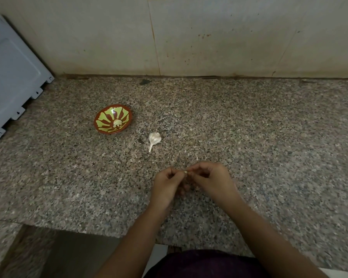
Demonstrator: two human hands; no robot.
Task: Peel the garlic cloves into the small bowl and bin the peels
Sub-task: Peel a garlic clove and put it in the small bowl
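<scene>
A small red bowl (100,119) with a green petal pattern sits on the granite counter at centre left, with a pale peeled clove (117,123) inside. To its right lies a white garlic bulb (154,138) with its stalk pointing toward me. Just above the counter near its front, my left hand (167,187) and my right hand (211,180) meet at the fingertips. Together they pinch a small garlic clove (185,172), of which only a pale tip shows between the fingers.
The speckled granite counter (249,137) ends at a tiled wall (209,37) behind. A grey-blue plastic panel (10,77) leans at the far left. The counter's front edge steps back at lower left. No bin is in view.
</scene>
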